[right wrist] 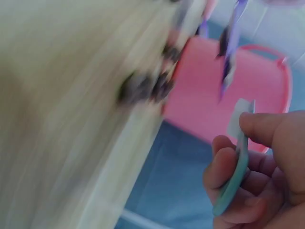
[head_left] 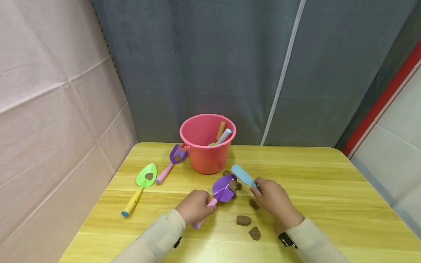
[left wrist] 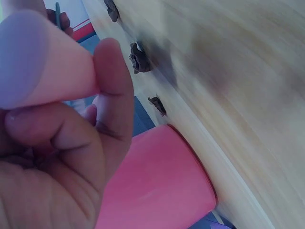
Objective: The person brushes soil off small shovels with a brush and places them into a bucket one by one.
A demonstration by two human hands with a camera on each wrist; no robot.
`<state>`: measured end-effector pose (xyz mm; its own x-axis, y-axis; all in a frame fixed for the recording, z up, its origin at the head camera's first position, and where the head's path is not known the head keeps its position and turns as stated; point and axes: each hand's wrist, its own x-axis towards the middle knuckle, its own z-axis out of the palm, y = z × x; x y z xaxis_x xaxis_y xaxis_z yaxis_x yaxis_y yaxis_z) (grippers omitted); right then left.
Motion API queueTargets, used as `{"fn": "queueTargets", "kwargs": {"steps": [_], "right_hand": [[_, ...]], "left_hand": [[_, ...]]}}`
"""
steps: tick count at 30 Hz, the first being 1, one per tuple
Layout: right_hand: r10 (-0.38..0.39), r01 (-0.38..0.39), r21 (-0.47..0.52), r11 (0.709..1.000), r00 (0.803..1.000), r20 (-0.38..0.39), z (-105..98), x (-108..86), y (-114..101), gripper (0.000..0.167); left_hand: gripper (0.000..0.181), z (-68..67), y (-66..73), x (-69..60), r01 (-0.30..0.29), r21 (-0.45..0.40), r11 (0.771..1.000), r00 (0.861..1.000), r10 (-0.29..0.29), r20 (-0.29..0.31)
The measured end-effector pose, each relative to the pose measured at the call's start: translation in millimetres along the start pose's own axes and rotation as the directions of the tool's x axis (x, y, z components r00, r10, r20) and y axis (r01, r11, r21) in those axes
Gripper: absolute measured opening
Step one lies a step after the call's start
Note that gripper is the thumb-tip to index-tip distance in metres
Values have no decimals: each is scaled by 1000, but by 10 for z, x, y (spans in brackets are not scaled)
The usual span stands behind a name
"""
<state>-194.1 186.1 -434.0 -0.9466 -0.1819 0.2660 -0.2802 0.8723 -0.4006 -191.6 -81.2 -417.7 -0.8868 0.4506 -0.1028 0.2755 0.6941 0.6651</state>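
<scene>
My left hand (head_left: 196, 207) grips the pink handle (left wrist: 52, 67) of a purple shovel (head_left: 222, 189), and a brown lump (head_left: 232, 185) lies at the right side of its blade. In my right hand (head_left: 274, 199) is a light blue flat tool (head_left: 242, 174), pinched between thumb and fingers, its blade pointing up and left near the purple shovel. Several brown lumps lie on the table around and below the two tools, among them one (head_left: 243, 220) and another (head_left: 254, 233) nearer the front. The right wrist view is partly blurred.
A pink bucket (head_left: 209, 160) stands at the back, with an orange handle (head_left: 221, 129) and a light blue handle (head_left: 224, 136) inside. To its left lie a second purple shovel (head_left: 175, 153) and a green shovel (head_left: 146, 175), each holding a brown piece. A grey curtain (head_left: 204, 62) hangs behind.
</scene>
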Motion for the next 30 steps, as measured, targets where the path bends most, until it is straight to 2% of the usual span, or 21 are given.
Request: {"fn": "queueTargets", "kwargs": {"steps": [3, 7, 11, 17, 22, 25, 30], "right_hand": [[-65, 65, 21, 998, 998, 23, 6, -46, -175, 16], [-165, 165, 8, 986, 984, 72, 68, -104, -366, 20], [-205, 208, -13, 978, 973, 107, 146, -133, -419, 21], [-134, 134, -5, 991, 987, 88, 204, -101, -301, 20], [-63, 63, 8, 998, 995, 73, 212, -74, -184, 23], [-50, 50, 3, 999, 996, 76, 209, -68, -140, 21], [-29, 30, -19, 999, 999, 36, 181, -63, -61, 20]], "left_hand": [[21, 8, 13, -4, 5, -16, 1000, 1000, -5, 4], [21, 14, 41, -3, -13, -15, 1000, 1000, 13, -4], [22, 9, 60, -2, -28, -3, 1000, 1000, 28, -10], [21, 0, 52, -7, 10, -19, 1000, 1000, -9, 7], [20, -16, 28, -12, 11, -21, 1000, 1000, -10, 11], [20, -16, 6, -16, 12, -27, 1000, 1000, -11, 18], [20, -13, -36, -18, 13, -23, 1000, 1000, -13, 17]]}}
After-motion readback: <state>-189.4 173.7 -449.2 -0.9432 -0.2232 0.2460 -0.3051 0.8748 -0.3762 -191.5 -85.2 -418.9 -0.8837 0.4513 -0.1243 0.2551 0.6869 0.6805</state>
